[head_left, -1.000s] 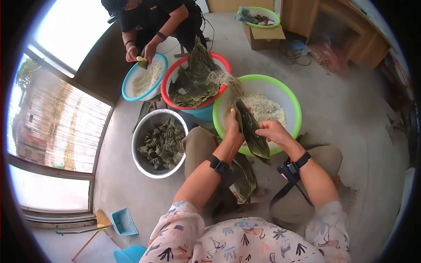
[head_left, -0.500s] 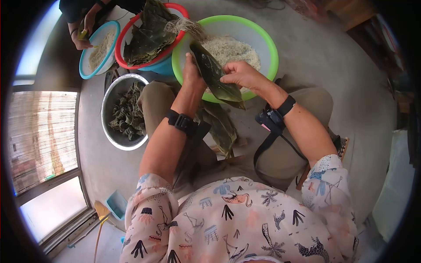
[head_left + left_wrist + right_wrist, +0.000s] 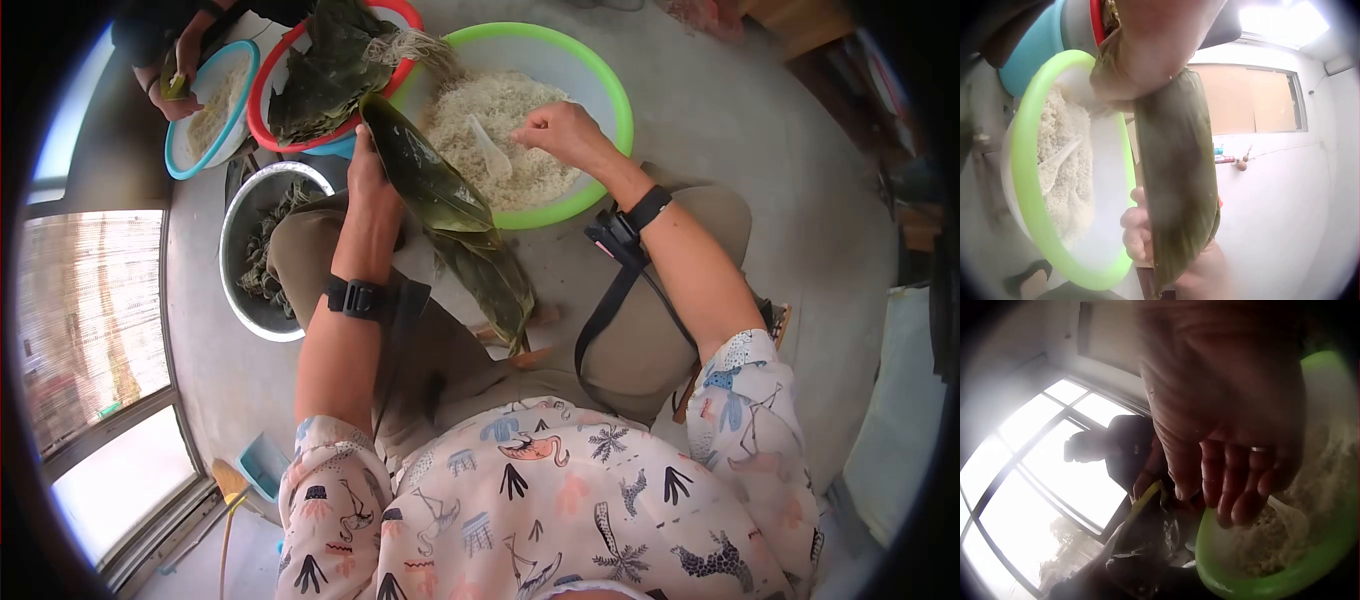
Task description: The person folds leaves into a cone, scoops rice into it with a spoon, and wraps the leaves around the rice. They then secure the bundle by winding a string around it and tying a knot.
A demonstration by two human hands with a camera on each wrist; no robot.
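Note:
My left hand grips a long green leaf, spread out and slanting down to the right beside the green-rimmed basin. The left wrist view shows the leaf's broad side hanging below that hand. White rice lies in the basin, with a pale spoon resting in it. Over the rice is my right hand, apart from the leaf; its fingers are loosely bent with nothing held, as the right wrist view shows. More leaves lie below the held one, between my knees.
A red-rimmed basin bears stacked leaves and a bundle of strings. At left, a metal bowl contains leaf-wrapped bundles. Another person's hand works above a blue-rimmed basin of rice.
The head view has tilted downward. My left hand has moved left with the leaf, while my right hand has let go of it and moved over the rice. The spoon now shows.

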